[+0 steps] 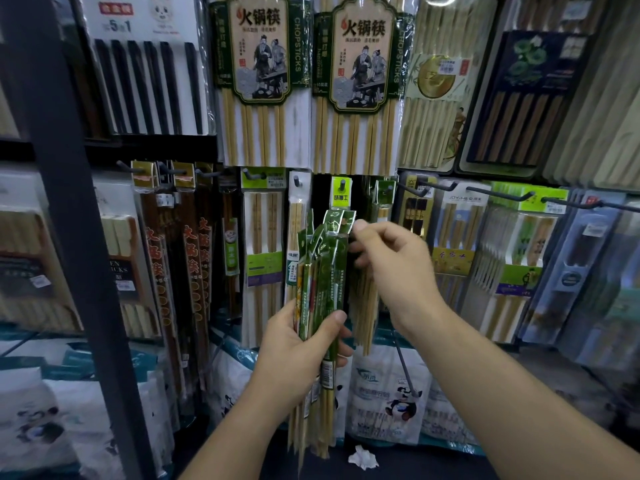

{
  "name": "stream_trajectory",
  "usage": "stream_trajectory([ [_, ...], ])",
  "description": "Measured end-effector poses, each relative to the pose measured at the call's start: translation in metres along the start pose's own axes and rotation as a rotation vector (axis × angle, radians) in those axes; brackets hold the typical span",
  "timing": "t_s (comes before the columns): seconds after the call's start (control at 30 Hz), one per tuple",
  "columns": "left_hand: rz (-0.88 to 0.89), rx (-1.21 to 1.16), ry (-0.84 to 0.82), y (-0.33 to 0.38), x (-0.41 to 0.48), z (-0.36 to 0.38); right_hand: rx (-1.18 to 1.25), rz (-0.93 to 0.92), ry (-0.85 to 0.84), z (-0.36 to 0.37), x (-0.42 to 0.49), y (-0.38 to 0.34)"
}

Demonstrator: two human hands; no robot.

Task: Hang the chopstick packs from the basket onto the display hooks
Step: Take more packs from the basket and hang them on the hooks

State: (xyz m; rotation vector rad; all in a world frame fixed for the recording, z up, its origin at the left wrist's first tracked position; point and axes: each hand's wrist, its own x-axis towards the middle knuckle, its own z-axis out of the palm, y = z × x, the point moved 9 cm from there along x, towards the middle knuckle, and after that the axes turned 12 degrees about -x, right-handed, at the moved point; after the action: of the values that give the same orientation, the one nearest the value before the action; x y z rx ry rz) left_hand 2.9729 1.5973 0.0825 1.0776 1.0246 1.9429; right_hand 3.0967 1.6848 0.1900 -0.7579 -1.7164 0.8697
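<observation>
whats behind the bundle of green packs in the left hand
Hanging packs on the display: a clear pack on its hook and a green tag show above the bundle. Their lower parts are hidden by the bundle and the left hand.

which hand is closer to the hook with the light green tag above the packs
Right. The right hand pinches a pack's top tab just below the hook; the left hand is much lower, gripping the bundle of packs at its middle.
</observation>
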Motion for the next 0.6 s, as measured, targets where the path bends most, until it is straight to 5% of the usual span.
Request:
stream_trajectory([
  [0.27, 0.011, -0.021, -0.009, 0.002, 0.000, 0.002, 0.027, 0.029, -0.032, 0.006, -0.002, -0.005],
  [0.6, 0.020, -0.122, 0.142, 0.005, 0.002, -0.016, 0.015, 0.018, 0.171, -0.031, 0.020, -0.013],
])
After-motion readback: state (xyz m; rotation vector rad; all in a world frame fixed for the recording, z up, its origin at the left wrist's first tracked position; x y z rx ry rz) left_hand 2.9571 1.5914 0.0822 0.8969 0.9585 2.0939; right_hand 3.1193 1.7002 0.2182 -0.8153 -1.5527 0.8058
